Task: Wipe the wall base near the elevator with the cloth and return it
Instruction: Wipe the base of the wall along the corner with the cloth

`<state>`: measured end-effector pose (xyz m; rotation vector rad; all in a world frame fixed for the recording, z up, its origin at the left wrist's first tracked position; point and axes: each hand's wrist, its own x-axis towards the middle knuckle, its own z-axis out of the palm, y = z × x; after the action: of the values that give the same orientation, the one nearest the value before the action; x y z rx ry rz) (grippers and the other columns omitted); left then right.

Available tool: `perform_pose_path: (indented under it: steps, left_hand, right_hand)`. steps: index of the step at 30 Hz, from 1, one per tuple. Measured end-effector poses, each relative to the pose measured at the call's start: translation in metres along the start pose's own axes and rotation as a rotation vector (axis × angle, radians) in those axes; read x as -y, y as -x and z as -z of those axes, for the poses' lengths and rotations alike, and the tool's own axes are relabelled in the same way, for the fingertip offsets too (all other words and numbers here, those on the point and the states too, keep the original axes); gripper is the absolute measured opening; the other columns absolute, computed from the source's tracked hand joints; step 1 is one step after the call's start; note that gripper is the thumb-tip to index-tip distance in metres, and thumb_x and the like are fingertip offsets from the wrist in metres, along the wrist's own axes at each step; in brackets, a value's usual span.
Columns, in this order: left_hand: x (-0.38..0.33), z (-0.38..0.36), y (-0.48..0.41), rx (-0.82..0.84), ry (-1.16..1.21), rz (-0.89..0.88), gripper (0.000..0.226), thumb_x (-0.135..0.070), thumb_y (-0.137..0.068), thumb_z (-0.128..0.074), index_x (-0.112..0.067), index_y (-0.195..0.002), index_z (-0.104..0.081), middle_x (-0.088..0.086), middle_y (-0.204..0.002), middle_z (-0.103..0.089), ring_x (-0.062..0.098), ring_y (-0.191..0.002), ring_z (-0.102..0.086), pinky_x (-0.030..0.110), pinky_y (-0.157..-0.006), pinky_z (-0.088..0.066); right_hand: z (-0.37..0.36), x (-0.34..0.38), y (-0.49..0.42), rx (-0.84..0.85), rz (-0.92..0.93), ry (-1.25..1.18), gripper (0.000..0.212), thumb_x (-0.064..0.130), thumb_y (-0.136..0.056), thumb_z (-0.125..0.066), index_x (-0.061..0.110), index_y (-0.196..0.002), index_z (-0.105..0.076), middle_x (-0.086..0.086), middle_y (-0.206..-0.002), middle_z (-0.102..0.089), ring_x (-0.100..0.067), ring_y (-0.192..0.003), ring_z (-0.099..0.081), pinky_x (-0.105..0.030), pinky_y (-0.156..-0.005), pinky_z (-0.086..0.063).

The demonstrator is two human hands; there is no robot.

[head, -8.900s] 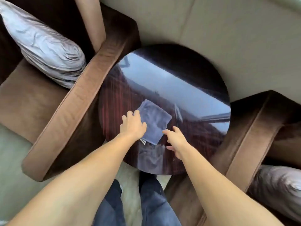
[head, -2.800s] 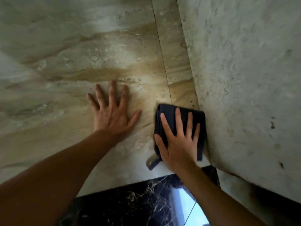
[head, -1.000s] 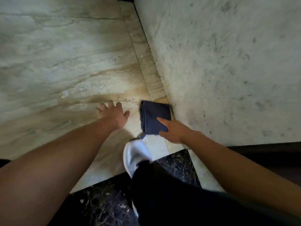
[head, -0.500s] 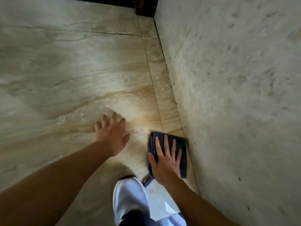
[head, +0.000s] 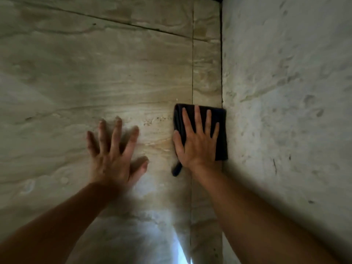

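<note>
Your right hand [head: 198,141] lies flat and spread on the cloth [head: 221,134], palm down, fingers straight and slightly fanned; it presses the fabric rather than gripping it, with nothing curled inside the hand. The cloth is dark, folded to a rough rectangle, and sits on the beige stone floor [head: 95,73] with its right edge touching the foot of the pale, pitted wall [head: 285,111]; a small tab of fabric sticks out near your wrist, on the thumb side. The cloth straddles the thin joint line [head: 192,63] that runs parallel to the wall, so it covers the narrow border strip [head: 206,63] between that line and the wall. Your left hand [head: 112,155] is open and empty, fingers splayed, just left of the cloth and apart from it; it is blurred, so you cannot tell whether it touches the floor or hovers over it. Both forearms reach in from the lower edge of the view; a bright patch of light lies on the floor between them.
</note>
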<state>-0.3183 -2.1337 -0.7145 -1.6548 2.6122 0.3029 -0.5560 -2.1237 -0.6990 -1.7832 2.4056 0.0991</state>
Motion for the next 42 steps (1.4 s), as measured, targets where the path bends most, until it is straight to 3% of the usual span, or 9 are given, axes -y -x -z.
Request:
perform_pose_path:
  steps: [7,14,20,23,26,29,33,36,42]
  left_hand:
    - [-0.004,0.015,-0.004,0.095,0.01,0.033,0.094,-0.077,-0.079,-0.032,-0.028,-0.157,-0.01,0.021,-0.165,-0.003,0.053,-0.147,0.005,0.075,-0.111,-0.007]
    - [-0.001,0.003,-0.004,0.088,0.019,0.017,0.092,-0.077,-0.081,-0.028,-0.028,-0.156,-0.01,0.021,-0.165,-0.002,0.054,-0.147,0.005,0.074,-0.112,0.0]
    - [-0.006,0.011,-0.003,0.17,0.014,0.019,0.099,-0.074,-0.075,-0.043,-0.028,-0.156,-0.011,0.022,-0.164,-0.003,0.055,-0.146,0.006,0.076,-0.111,-0.002]
    - [-0.01,0.028,-0.014,0.217,0.051,0.084,0.096,-0.073,-0.073,-0.051,-0.025,-0.152,-0.028,0.023,-0.161,-0.015,0.055,-0.146,-0.005,0.074,-0.112,-0.006]
    - [-0.019,0.054,-0.074,0.08,0.17,0.17,0.079,-0.073,-0.083,-0.035,-0.018,-0.139,-0.046,0.021,-0.152,-0.034,0.045,-0.139,-0.029,0.064,-0.109,-0.026]
    - [-0.023,0.077,-0.176,-0.101,0.238,0.262,0.075,-0.071,-0.082,-0.038,-0.024,-0.141,-0.036,0.02,-0.154,-0.028,0.044,-0.14,-0.028,0.064,-0.109,-0.026]
    - [-0.015,0.086,-0.273,-0.042,0.161,0.237,0.088,-0.075,-0.079,-0.03,-0.028,-0.152,-0.016,0.016,-0.165,-0.005,0.045,-0.15,-0.002,0.069,-0.115,-0.003]
    - [0.004,0.077,-0.305,0.017,0.103,0.193,0.096,-0.082,-0.076,-0.023,-0.03,-0.155,-0.005,0.014,-0.166,0.007,0.047,-0.149,0.008,0.073,-0.113,0.002]
    - [0.019,0.063,-0.318,-0.011,0.08,0.144,0.096,-0.085,-0.077,-0.019,-0.03,-0.155,-0.005,0.015,-0.166,0.0,0.047,-0.149,0.006,0.074,-0.112,0.001]
  right_hand:
    - [0.011,0.001,-0.068,0.016,-0.033,0.004,0.066,0.061,-0.093,-0.02,0.037,-0.153,-0.012,0.0,-0.166,-0.006,-0.034,-0.151,0.0,-0.061,-0.118,-0.005]
    - [0.02,0.001,-0.116,0.008,-0.035,0.001,0.067,0.061,-0.092,-0.02,0.037,-0.154,-0.01,0.0,-0.166,-0.006,-0.033,-0.151,0.0,-0.06,-0.118,-0.004]
    - [0.022,-0.002,-0.133,-0.051,-0.053,-0.024,0.067,0.06,-0.092,-0.024,0.037,-0.154,-0.012,-0.002,-0.165,-0.011,-0.035,-0.151,-0.006,-0.062,-0.118,-0.008]
    - [0.021,-0.001,-0.139,-0.066,-0.059,-0.039,0.067,0.06,-0.092,-0.025,0.037,-0.153,-0.014,-0.003,-0.165,-0.012,-0.035,-0.151,-0.006,-0.061,-0.118,-0.009]
    - [0.022,-0.003,-0.144,-0.055,-0.061,-0.034,0.067,0.06,-0.092,-0.025,0.037,-0.154,-0.012,-0.003,-0.165,-0.011,-0.034,-0.151,-0.005,-0.06,-0.119,-0.008]
    - [0.023,-0.003,-0.149,-0.05,-0.065,-0.025,0.067,0.059,-0.092,-0.024,0.037,-0.154,-0.009,-0.002,-0.166,-0.009,-0.034,-0.151,-0.002,-0.059,-0.119,-0.009]
    - [0.027,-0.004,-0.174,-0.058,-0.056,-0.017,0.068,0.059,-0.092,-0.025,0.038,-0.154,-0.008,-0.002,-0.166,-0.009,-0.033,-0.151,-0.001,-0.059,-0.119,-0.009]
    - [0.031,-0.006,-0.201,-0.077,-0.041,-0.008,0.068,0.059,-0.091,-0.026,0.038,-0.154,-0.01,-0.002,-0.166,-0.009,-0.033,-0.151,-0.001,-0.058,-0.119,-0.007]
    - [0.037,-0.014,-0.269,-0.093,0.015,0.006,0.067,0.06,-0.091,-0.027,0.037,-0.153,-0.016,-0.002,-0.165,-0.014,-0.033,-0.151,-0.007,-0.057,-0.119,-0.009]
